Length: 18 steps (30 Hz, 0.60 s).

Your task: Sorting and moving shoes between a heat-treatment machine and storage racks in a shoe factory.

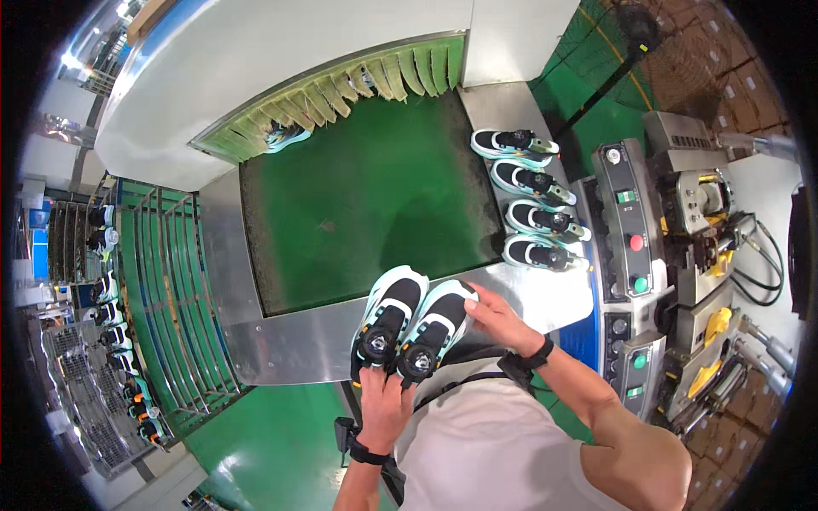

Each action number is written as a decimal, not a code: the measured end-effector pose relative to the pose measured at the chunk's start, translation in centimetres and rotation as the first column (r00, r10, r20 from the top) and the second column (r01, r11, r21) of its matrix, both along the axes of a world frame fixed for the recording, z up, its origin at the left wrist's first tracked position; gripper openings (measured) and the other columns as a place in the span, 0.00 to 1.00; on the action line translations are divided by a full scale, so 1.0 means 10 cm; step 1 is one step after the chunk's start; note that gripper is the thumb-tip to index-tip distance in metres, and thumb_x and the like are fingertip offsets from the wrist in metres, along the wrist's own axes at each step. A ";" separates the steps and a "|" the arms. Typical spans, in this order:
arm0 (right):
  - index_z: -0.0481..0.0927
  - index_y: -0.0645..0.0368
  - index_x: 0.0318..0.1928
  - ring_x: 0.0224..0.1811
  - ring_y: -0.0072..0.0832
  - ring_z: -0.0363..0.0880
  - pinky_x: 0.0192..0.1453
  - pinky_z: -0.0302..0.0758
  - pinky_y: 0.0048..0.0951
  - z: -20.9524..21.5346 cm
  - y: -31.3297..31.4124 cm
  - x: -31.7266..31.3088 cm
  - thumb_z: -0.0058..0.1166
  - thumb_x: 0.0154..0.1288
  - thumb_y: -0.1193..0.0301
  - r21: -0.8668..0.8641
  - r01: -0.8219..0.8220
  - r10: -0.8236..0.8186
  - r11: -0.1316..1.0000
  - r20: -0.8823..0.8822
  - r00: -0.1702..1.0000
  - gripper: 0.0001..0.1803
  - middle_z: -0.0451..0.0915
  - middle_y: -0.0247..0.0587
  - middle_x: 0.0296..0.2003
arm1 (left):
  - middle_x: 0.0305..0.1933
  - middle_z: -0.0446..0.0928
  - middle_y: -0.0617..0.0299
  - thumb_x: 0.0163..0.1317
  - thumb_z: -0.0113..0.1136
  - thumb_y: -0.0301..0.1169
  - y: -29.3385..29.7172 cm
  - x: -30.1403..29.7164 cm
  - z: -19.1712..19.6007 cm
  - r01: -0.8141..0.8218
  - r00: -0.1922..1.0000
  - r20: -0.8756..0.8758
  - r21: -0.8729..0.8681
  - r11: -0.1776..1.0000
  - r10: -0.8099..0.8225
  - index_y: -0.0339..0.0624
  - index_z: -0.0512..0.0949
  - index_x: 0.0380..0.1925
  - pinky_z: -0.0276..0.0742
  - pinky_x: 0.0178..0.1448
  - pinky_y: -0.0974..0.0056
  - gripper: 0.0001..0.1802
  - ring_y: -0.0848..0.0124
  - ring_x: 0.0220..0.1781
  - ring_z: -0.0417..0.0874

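Observation:
A pair of black, white and mint sneakers is held side by side in front of me, toes pointing away, over the near metal edge of the conveyor. My left hand [383, 400] grips both at the heel end, its fingers partly hidden inside the shoe openings. The left sneaker [399, 298] and the right sneaker [441, 317] each carry a round dial on the tongue. My right hand [501, 317] is closed on the outer side of the right sneaker near its toe; the fingertips under it are hidden.
A green conveyor belt [358, 204] runs under a curtain of green strips [341, 95], where another shoe [286, 138] shows. Several similar sneakers [537, 220] line the metal ledge on the right, beside a control panel [626, 221]. A rail rack [179, 289] stands left.

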State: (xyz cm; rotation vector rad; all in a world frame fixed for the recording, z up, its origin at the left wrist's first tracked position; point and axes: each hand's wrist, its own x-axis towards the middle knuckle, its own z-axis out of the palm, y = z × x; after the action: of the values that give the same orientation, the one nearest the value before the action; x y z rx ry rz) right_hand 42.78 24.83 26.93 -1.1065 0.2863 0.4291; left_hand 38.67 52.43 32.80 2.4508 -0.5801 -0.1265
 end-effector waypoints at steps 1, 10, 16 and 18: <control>0.68 0.59 0.76 0.51 0.13 0.73 0.52 0.72 0.20 0.03 -0.08 -0.03 0.49 0.84 0.54 0.023 -0.036 0.037 0.999 -0.035 0.999 0.31 0.80 0.26 0.54 | 0.59 0.75 0.39 0.54 0.77 0.24 -0.01 -0.02 0.04 -0.008 1.000 0.010 -0.001 1.000 0.008 0.33 0.82 0.43 0.72 0.56 0.42 0.17 0.40 0.52 0.75; 0.77 0.64 0.67 0.56 0.18 0.76 0.62 0.73 0.24 0.50 -0.14 -0.09 0.45 0.85 0.62 -0.131 -0.006 0.013 0.991 0.057 0.998 0.22 0.84 0.33 0.53 | 0.60 0.76 0.43 0.49 0.75 0.22 0.10 0.19 0.30 0.205 0.939 0.248 0.156 0.966 -0.239 0.32 0.83 0.48 0.78 0.62 0.39 0.23 0.36 0.61 0.76; 0.79 0.61 0.63 0.47 0.15 0.75 0.50 0.71 0.21 0.32 0.07 -0.22 0.45 0.84 0.60 -0.088 0.136 -0.124 0.987 0.132 0.983 0.21 0.83 0.28 0.46 | 0.62 0.77 0.44 0.50 0.75 0.23 0.23 0.26 0.39 0.254 0.919 0.253 0.202 0.946 -0.301 0.32 0.84 0.45 0.80 0.61 0.43 0.20 0.39 0.61 0.77; 0.79 0.61 0.62 0.45 0.14 0.74 0.47 0.70 0.20 0.29 0.12 -0.31 0.45 0.84 0.59 -0.088 0.159 -0.148 0.983 0.121 0.982 0.21 0.82 0.27 0.46 | 0.63 0.77 0.45 0.51 0.75 0.23 0.27 0.29 0.43 0.268 0.915 0.248 0.219 0.938 -0.319 0.32 0.84 0.45 0.81 0.60 0.45 0.19 0.39 0.62 0.77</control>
State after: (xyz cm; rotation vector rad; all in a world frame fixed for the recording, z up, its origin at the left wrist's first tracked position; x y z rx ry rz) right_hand 39.65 26.00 29.82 -1.1908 0.2916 0.2153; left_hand 41.54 55.12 37.08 2.5585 -1.1094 0.0517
